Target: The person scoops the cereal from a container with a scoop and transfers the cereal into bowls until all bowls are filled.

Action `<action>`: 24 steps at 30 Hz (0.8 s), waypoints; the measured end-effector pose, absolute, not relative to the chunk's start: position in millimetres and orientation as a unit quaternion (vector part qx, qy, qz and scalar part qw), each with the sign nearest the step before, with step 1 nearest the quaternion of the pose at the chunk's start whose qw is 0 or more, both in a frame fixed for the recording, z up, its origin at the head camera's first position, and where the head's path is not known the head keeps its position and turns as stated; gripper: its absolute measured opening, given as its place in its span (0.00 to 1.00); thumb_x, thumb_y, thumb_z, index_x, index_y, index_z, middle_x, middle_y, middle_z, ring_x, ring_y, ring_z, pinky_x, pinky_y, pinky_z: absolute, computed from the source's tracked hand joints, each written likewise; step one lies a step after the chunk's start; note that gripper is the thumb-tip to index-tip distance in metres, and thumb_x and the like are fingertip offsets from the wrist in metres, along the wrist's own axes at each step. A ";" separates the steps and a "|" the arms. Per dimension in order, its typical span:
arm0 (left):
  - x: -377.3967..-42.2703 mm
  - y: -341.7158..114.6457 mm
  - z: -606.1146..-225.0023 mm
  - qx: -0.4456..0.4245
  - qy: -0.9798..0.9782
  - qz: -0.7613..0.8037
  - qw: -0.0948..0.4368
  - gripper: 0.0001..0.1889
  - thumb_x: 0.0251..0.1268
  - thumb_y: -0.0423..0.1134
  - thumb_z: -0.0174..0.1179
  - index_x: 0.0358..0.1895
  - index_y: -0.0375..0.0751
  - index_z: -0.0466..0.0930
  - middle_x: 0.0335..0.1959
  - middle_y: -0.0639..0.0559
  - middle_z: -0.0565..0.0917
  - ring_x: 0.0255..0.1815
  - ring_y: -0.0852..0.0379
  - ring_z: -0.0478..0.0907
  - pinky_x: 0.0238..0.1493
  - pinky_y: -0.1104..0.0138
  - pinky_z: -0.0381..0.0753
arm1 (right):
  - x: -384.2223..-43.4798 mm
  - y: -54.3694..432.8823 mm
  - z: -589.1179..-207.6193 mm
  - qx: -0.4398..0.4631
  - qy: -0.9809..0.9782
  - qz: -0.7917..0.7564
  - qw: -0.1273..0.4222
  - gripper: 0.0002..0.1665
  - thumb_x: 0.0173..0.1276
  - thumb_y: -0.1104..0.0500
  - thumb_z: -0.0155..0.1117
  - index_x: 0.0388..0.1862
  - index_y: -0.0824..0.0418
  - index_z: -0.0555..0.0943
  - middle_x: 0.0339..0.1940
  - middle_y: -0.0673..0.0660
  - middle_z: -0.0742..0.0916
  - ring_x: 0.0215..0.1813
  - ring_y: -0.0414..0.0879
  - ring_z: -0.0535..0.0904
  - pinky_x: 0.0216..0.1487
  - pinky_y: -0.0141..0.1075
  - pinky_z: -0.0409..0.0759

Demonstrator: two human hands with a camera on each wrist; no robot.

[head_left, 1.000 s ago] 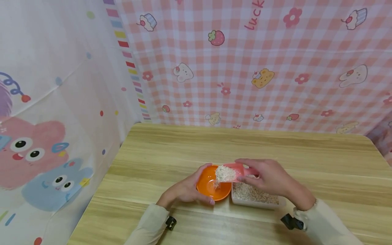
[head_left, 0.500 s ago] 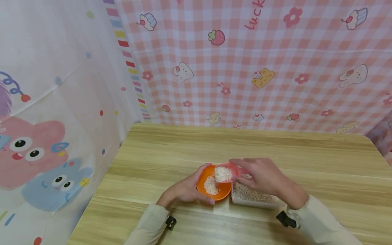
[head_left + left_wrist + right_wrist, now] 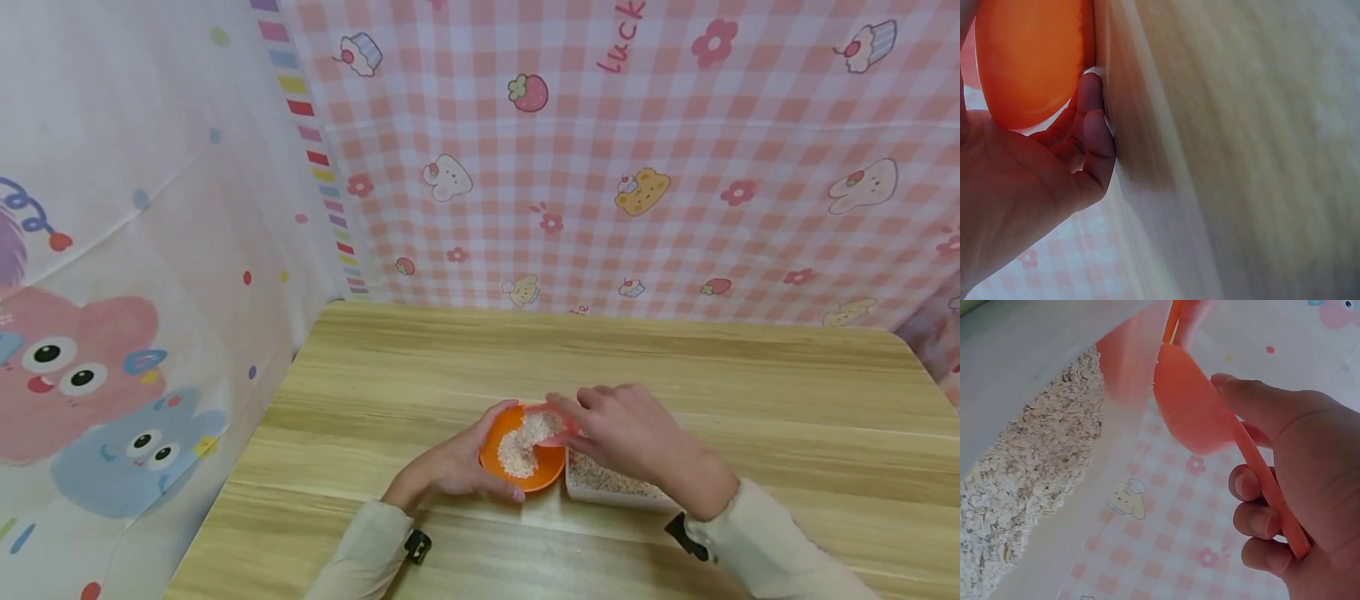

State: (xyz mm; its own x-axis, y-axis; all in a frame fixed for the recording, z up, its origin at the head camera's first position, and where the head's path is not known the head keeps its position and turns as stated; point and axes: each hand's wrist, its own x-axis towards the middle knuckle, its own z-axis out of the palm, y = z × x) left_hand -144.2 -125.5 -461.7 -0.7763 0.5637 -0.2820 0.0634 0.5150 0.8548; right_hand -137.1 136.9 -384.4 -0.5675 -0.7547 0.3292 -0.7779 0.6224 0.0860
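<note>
An orange bowl [image 3: 548, 472] stands on the table with a heap of oat flakes [image 3: 516, 455] in it. My left hand [image 3: 461, 460] holds the bowl from its left side, thumb at the near rim and fingers at the far side. A pink scoop [image 3: 1191, 403] is tipped over the bowl's right part, oats spilling from its mouth. Its handle lies in my right hand [image 3: 637, 437], fingers curled round it. In the left wrist view the bowl's outer wall [image 3: 1032, 62] shows beside my curled fingers.
Right of the bowl, close beside it, is a translucent white container [image 3: 621, 498] of oat flakes [image 3: 1035, 453], partly under my right hand. The wooden table [image 3: 420, 358] ends at a pink checked cloth [image 3: 495, 133]; a white printed cloth [image 3: 187, 250] hangs at left.
My right hand has moved left and tilted the scoop further over the bowl. Oats have dropped from it, and the heap in the bowl has grown. My left hand stays at the bowl.
</note>
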 end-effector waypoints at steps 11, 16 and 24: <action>-143.1 -125.2 -460.9 0.184 0.831 0.445 0.278 0.63 0.43 0.54 0.80 0.78 0.69 0.42 0.78 0.49 0.57 0.76 0.46 0.57 0.74 0.44 0.54 | -132.1 133.5 -383.4 0.465 -0.847 -0.027 0.255 0.27 0.53 0.57 0.80 0.51 0.56 0.81 0.21 0.50 0.82 0.23 0.44 0.78 0.25 0.33 0.79; -143.4 -124.9 -461.6 0.184 0.827 0.453 0.278 0.62 0.42 0.53 0.80 0.78 0.71 0.43 0.78 0.50 0.59 0.75 0.48 0.59 0.74 0.44 0.54 | -129.5 134.7 -381.3 0.463 -0.850 -0.044 0.247 0.28 0.52 0.58 0.80 0.52 0.56 0.80 0.22 0.50 0.81 0.25 0.45 0.80 0.27 0.34 0.81; -143.5 -125.6 -462.3 0.188 0.831 0.448 0.271 0.62 0.42 0.53 0.80 0.77 0.72 0.42 0.77 0.50 0.60 0.74 0.48 0.60 0.74 0.45 0.55 | -130.6 141.9 -380.4 0.453 -0.847 0.011 0.279 0.29 0.50 0.50 0.82 0.51 0.55 0.84 0.21 0.50 0.81 0.22 0.44 0.78 0.23 0.35 0.78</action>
